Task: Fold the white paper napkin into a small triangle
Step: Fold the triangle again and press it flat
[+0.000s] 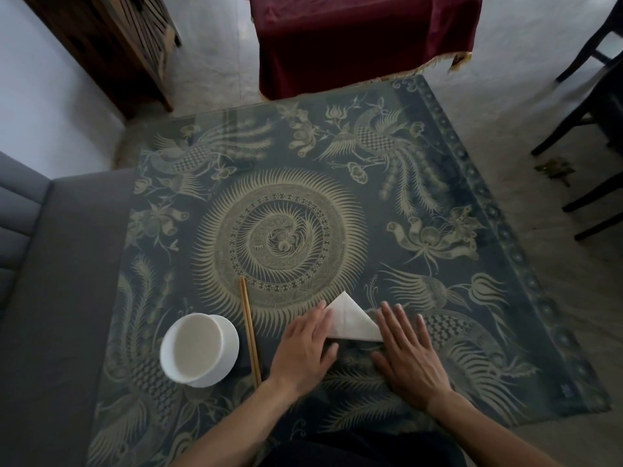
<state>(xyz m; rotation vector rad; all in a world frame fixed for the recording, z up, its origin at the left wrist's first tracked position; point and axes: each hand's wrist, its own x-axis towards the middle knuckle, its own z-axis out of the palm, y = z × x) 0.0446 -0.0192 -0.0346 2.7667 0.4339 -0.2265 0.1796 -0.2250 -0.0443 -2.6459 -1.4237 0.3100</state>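
Head view looks down on two bare forearms reaching forward over a surface [438, 183] covered in a dark cloth with pale birds, flowers and a round sunburst design. Left hand [303, 348] lies palm down, fingers stretched forward and held close together, thumb out toward the right hand; its fingertips rest on the left corner of the white paper napkin [354, 320]. Right hand [408, 355] is also flat and palm down, fingers slightly fanned and angled forward and a little leftward, thumb pointing toward the left hand; the inner edge of its index finger touches the napkin's right corner. Both hands are spread open and press down flat; neither grips anything.

Between the two hands lies the napkin, already shaped as a triangle. Its long edge runs nearly level from one hand to the other, just ahead of the thumbs, and its apex points away from the person, beyond the fingertips. A faint vertical crease runs down from near the apex to the long edge. It lies flat on the cloth.

Left of the left hand, just beside the wrist, a pair of wooden chopsticks [249, 332] lies lengthwise. Further left stands a white bowl [199, 348] with a pale inside.
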